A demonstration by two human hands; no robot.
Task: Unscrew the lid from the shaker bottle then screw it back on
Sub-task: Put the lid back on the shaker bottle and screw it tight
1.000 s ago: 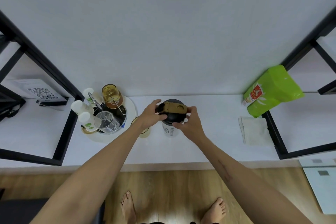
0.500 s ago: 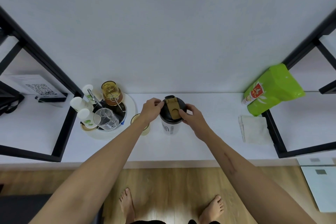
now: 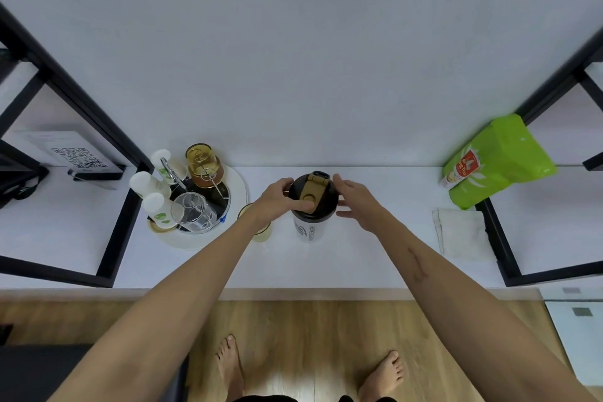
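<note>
Below, from the head view, I see a smooth white worktop (image 3: 375, 258) against a plain pale wall, wooden floor beneath. At its middle stands the shaker bottle (image 3: 309, 229), white-bodied, its round black lid (image 3: 312, 194) bearing a tan flip cap. My left hand (image 3: 281, 197) grips the lid; my right hand (image 3: 356, 202) is open, fingers beside it.

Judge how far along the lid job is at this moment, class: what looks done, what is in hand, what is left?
Done: cannot be settled; the lid sits level on the shaker bottle, which stands on the shelf. In hand: the left hand grips the lid's rim, while the right hand is spread beside it, fingers barely touching. Left: whether it is coming off or being tightened is not visible.
</note>
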